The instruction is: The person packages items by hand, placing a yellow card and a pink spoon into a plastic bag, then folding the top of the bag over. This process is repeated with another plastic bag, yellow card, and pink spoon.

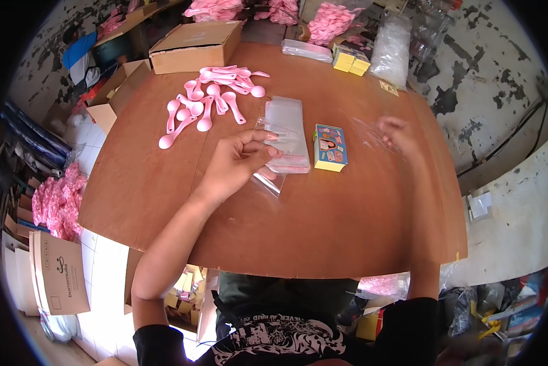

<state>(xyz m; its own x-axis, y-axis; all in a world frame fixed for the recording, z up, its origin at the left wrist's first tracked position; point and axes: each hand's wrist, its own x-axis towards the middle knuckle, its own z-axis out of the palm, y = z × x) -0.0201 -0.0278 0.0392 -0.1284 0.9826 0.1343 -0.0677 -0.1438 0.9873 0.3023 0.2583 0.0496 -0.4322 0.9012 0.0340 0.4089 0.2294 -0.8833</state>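
My left hand [243,160] pinches a clear plastic bag [272,185] between thumb and fingers. Below and behind it lies a stack of flat clear bags [289,116], partly hidden by the hand. Just right of the stack, a small blue and yellow box [330,147] with printed pictures rests on the table. Farther right, my right hand [399,137] is raised over the table, blurred by motion, its fingers curled in. Faint clear streaks, like thin film, show beside its fingertips; I cannot tell what it holds.
Pink spoons [210,97] lie piled at the back left of the brown table [225,238], before a closed cardboard box [194,46]. Yellow boxes [351,59], flat clear packs [307,50] and a bulky clear plastic bundle [391,49] stand along the far edge. Cartons [60,274] crowd the left floor.
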